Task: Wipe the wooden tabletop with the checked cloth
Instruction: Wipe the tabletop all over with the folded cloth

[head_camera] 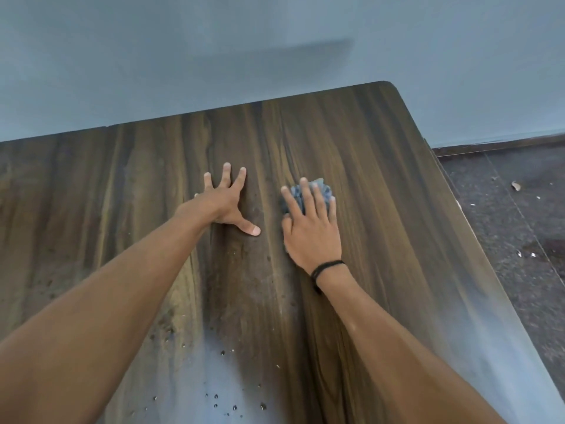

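The dark wooden tabletop (pixel 382 185) fills most of the view. My right hand (pixel 312 228) lies flat on a bunched blue-grey checked cloth (pixel 324 189), pressing it onto the wood with straight fingers. Only the cloth's far end shows past my fingertips. To its left, my left hand (pixel 227 203) rests on the bare wood, palm down with its fingers spread. A black band circles my right wrist.
Small dark specks and crumbs (pixel 220 399) dot the near part of the table. A blue-grey wall (pixel 214 56) runs along the table's far edge. The right edge of the table drops to a dark floor (pixel 513 215) with scattered litter.
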Motion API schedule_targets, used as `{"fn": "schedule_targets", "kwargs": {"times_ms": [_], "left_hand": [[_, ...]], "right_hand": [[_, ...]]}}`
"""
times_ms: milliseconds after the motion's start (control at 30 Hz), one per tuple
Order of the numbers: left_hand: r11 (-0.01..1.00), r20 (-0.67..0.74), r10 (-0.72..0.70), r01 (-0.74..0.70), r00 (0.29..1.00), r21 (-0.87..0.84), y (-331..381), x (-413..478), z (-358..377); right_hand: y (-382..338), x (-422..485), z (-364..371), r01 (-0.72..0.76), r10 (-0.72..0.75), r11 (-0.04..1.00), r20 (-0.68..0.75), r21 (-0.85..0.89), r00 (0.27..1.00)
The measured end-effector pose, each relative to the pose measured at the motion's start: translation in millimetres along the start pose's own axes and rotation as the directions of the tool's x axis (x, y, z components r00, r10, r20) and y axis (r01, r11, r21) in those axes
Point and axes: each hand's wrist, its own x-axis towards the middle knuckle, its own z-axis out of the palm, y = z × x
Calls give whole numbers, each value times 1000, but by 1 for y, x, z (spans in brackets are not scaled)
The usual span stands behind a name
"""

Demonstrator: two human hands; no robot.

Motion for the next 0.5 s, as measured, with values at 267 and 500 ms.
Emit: {"fn": "schedule_targets", "kwargs": {"times_ms": [267,500], "left_hand": [[999,13,-31,31,999,-20,-15,5,-25],[999,-35,18,-16,999,42,-27,32,-67]], "right_hand": [[3,41,-3,-68,68,998,7,10,998],[16,63,-9,-65,65,998,27,16,998]]}}
